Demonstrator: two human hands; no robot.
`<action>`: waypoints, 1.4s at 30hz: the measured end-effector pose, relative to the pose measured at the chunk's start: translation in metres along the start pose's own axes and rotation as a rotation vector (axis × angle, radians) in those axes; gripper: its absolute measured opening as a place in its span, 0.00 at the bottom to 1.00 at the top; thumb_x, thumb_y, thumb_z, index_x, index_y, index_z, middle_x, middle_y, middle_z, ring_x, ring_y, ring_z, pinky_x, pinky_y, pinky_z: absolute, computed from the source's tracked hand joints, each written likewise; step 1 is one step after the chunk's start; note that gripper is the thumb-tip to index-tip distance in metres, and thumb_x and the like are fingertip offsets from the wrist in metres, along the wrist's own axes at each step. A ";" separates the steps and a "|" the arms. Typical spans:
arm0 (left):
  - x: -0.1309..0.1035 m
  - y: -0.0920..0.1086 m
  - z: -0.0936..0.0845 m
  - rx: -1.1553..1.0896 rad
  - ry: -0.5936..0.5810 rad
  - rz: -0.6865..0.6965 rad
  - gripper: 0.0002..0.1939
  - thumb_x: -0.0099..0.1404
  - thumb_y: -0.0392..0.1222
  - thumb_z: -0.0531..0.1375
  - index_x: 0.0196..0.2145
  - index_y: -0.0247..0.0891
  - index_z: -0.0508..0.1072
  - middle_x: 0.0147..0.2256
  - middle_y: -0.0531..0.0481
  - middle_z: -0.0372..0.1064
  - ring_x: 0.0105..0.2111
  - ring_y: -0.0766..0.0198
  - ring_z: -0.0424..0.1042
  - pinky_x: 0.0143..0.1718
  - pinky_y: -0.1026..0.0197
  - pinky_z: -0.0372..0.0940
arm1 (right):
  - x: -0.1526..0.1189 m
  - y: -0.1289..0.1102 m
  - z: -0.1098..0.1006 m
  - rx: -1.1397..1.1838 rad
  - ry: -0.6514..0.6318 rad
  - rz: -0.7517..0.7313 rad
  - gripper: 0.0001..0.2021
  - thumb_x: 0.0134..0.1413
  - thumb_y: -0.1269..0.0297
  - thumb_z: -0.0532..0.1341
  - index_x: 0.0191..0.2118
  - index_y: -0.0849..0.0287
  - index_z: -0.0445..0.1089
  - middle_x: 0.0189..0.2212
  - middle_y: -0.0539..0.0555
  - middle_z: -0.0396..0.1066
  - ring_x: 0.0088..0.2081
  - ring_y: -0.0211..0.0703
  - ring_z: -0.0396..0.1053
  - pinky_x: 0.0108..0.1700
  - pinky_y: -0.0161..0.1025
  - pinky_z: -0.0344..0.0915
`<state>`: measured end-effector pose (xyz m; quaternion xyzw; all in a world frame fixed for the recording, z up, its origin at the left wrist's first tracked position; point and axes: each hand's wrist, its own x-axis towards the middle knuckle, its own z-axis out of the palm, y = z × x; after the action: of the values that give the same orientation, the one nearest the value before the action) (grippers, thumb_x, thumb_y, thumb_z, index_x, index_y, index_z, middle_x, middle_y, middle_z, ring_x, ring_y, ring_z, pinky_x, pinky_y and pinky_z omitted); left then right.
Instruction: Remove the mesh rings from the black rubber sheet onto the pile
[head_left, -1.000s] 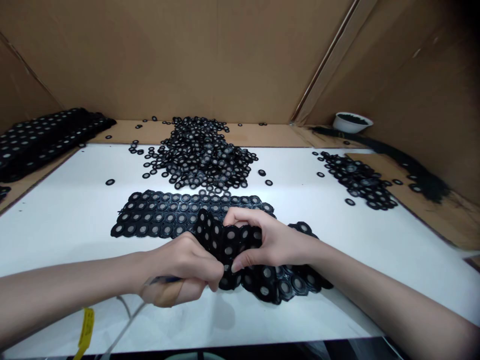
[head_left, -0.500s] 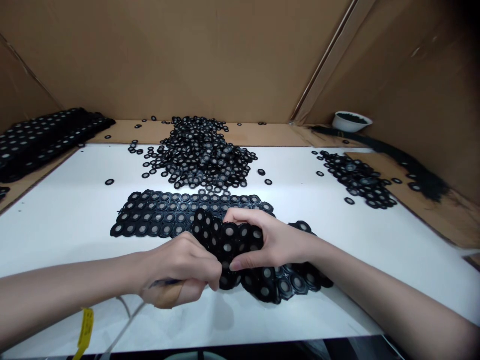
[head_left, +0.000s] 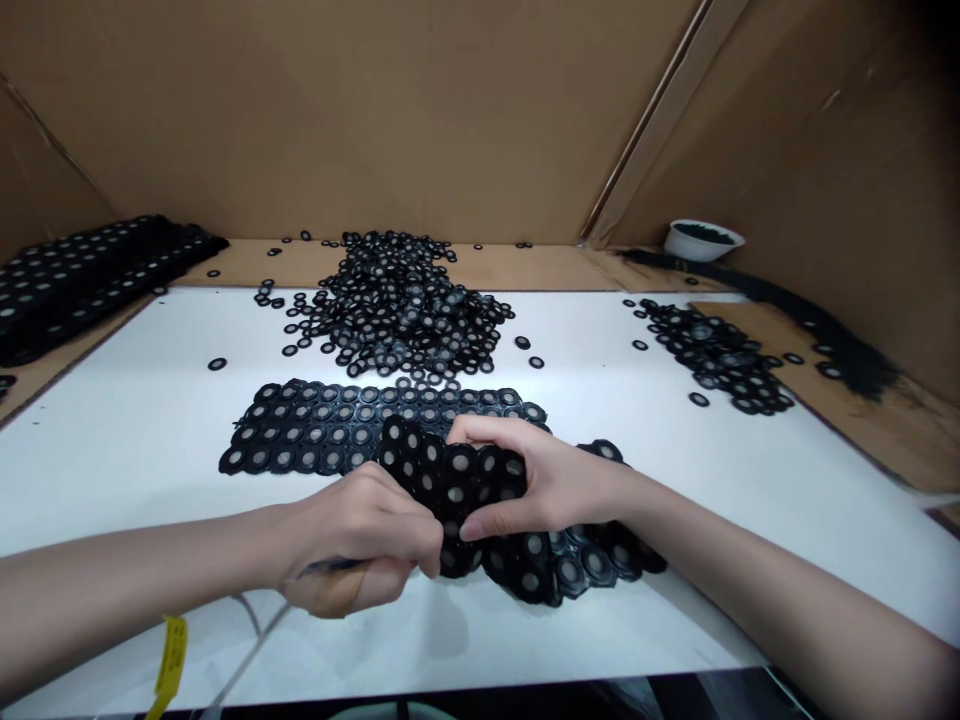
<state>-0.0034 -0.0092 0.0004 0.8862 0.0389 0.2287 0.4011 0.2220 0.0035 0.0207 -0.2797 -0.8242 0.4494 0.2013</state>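
Observation:
My right hand (head_left: 551, 487) grips a bent sheet of joined black discs with pale grey centres (head_left: 455, 494), thumb on the near face and fingers behind it. The sheet's right part (head_left: 596, 566) hangs down and rests by the white table surface. My left hand (head_left: 371, 540) is a closed fist against the sheet's lower left edge. What its fingers hold is hidden; a thin dark thing and a tan band show at the palm side. Behind both hands lies a flat panel of the same discs in rows (head_left: 300, 435), partly covered by the held sheet.
A big heap of loose discs (head_left: 409, 310) lies at the back centre, with strays around it. A smaller pile (head_left: 712, 355) is on the right, near dark strands (head_left: 810, 315) and a white bowl (head_left: 701, 242). Stacked disc sheets (head_left: 90, 275) lie left. Cardboard walls (head_left: 360, 120) surround the table.
The held sheet's upper left corner has shifted slightly left. Both hands have stayed almost in place.

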 end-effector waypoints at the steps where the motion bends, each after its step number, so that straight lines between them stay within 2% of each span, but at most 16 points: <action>1: 0.000 0.000 0.000 0.002 0.001 0.001 0.09 0.59 0.31 0.48 0.34 0.37 0.65 0.21 0.53 0.60 0.20 0.67 0.58 0.23 0.64 0.55 | 0.000 0.000 0.000 0.000 -0.003 -0.001 0.20 0.45 0.56 0.68 0.41 0.58 0.62 0.37 0.49 0.62 0.41 0.38 0.62 0.43 0.34 0.60; 16: 0.002 0.002 -0.003 -0.012 -0.048 -0.101 0.09 0.58 0.30 0.48 0.33 0.37 0.65 0.22 0.54 0.60 0.20 0.68 0.58 0.23 0.66 0.55 | 0.000 0.000 0.001 0.005 -0.021 -0.006 0.19 0.46 0.58 0.67 0.40 0.58 0.61 0.35 0.48 0.61 0.38 0.37 0.61 0.40 0.34 0.60; 42: 0.002 0.002 -0.002 0.039 -0.073 -0.110 0.08 0.60 0.31 0.48 0.34 0.37 0.64 0.23 0.53 0.63 0.22 0.67 0.61 0.24 0.65 0.56 | 0.000 0.002 0.002 -0.017 0.001 -0.035 0.20 0.46 0.57 0.67 0.41 0.58 0.61 0.36 0.49 0.63 0.38 0.38 0.62 0.39 0.34 0.60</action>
<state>-0.0024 -0.0088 0.0038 0.8981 0.0772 0.1729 0.3970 0.2212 0.0031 0.0182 -0.2674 -0.8327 0.4385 0.2070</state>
